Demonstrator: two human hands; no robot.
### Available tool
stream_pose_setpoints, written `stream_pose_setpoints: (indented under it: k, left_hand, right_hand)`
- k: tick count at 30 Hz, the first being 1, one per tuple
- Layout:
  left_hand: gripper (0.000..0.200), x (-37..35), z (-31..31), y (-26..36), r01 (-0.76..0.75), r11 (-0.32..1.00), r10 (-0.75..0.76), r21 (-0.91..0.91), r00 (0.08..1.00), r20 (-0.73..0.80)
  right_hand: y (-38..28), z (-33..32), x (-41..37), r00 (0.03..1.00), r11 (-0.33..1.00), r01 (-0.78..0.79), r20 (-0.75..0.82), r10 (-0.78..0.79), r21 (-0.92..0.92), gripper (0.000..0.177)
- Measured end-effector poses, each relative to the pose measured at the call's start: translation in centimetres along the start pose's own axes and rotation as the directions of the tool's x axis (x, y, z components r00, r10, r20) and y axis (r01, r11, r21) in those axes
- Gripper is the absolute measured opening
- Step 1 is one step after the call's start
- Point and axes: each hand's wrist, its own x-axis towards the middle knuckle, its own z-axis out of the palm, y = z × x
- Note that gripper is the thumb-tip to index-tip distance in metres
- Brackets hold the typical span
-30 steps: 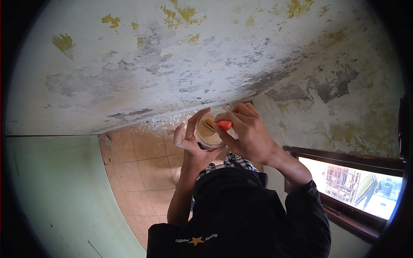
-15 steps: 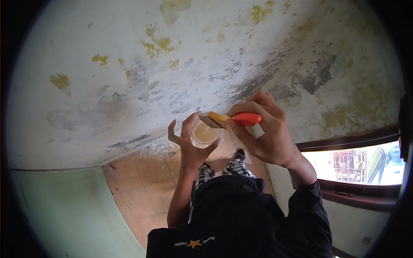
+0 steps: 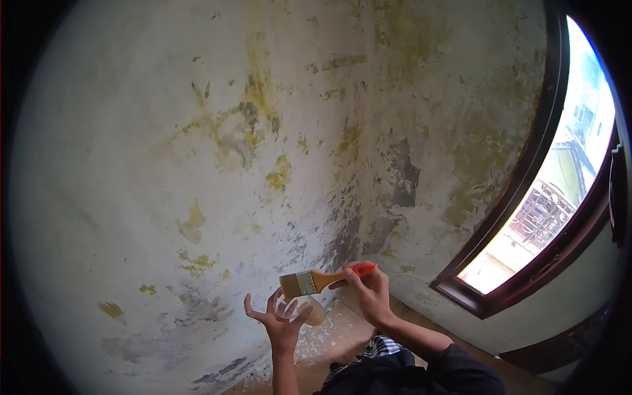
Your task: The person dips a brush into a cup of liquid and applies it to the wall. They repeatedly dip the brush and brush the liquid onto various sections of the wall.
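Observation:
My right hand (image 3: 372, 297) is closed on the wooden handle of a flat paintbrush (image 3: 324, 280), near its red end. The brush lies almost level, its bristles pointing left over the mouth of a clear plastic cup (image 3: 318, 313). Thumb and fingers of my left hand (image 3: 282, 328) wrap around this cup, with one finger sticking out to the left. The cup is tilted and has a pale, cloudy liquid in it. Both hands are in front of the stained wall (image 3: 217, 217), apart from its surface.
Yellow-green patches and grey, peeling paint mark the wall and the corner beside it. At the right is a window with a dark frame (image 3: 475, 296). Flakes of paint litter the tiled floor (image 3: 332, 342) below my hands.
My view has tipped up from the floor to the wall and corner. The brush has turned broadside, with its bristles still by the cup. Both hands keep their hold.

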Motion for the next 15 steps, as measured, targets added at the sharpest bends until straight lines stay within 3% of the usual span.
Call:
stream_pose_setpoints:
  k: [2, 3, 5, 6, 7, 9, 11, 13, 14, 15]
  left_hand:
    - [0.133, 1.0, 0.7, -0.4, -0.053, 0.999, 0.052, 0.007, 0.998, 0.036]
    - [0.133, 1.4, 1.1, -0.2, -0.058, 0.998, 0.057, 0.015, 0.997, 0.043]
    - [0.133, 2.5, 2.2, 0.4, -0.112, 0.988, 0.106, 0.103, 0.992, 0.067]
    - [0.133, 3.0, 2.6, 0.7, -0.120, 0.987, 0.113, 0.107, 0.991, 0.070]
    - [0.133, 3.5, 3.0, 0.9, -0.143, 0.981, 0.132, 0.129, 0.987, 0.095]
    - [0.132, 4.5, 3.9, 1.1, -0.173, 0.973, 0.157, 0.150, 0.981, 0.114]
    - [0.132, 5.7, 5.1, 1.3, -0.176, 0.970, 0.158, 0.169, 0.981, 0.116]
    - [0.131, 6.5, 6.9, 2.0, -0.171, 0.970, 0.155, 0.173, 0.983, 0.103]
    - [0.130, 6.9, 7.8, 2.4, -0.159, 0.971, 0.144, 0.180, 0.985, 0.097]
    - [0.130, 7.4, 8.5, 2.6, -0.158, 0.970, 0.143, 0.183, 0.986, 0.091]
  right_hand:
    - [-0.3, -2.1, 1.9, 0.972, 0.971, -0.236, -0.010, 0.236, 0.030, 0.016]
    - [-1.0, -2.8, 2.7, 0.973, 0.972, -0.230, -0.013, 0.231, 0.040, 0.016]
    - [-2.6, -4.2, 4.5, 0.900, 0.904, -0.427, 0.094, 0.426, -0.011, 0.018]
    - [-3.3, -5.0, 5.5, 0.887, 0.893, -0.417, 0.139, 0.440, -0.170, 0.019]
    - [-4.2, -5.6, 6.6, 0.887, 0.894, -0.414, 0.143, 0.438, -0.168, 0.019]
    - [-6.4, -6.3, 8.7, 0.822, 0.815, -0.274, 0.316, 0.474, -0.511, 0.021]
    - [-8.5, -6.3, 10.7, 0.794, 0.784, -0.210, 0.365, 0.485, -0.585, 0.022]
    - [-12.3, -5.0, 12.5, 0.672, 0.548, 0.041, 0.429, 0.604, -0.836, 0.023]
    - [-13.1, -5.1, 13.5, 0.678, 0.503, 0.200, 0.490, 0.548, -0.840, 0.024]
    - [-14.0, -5.0, 14.8, 0.694, 0.475, 0.264, 0.507, 0.511, -0.840, 0.023]
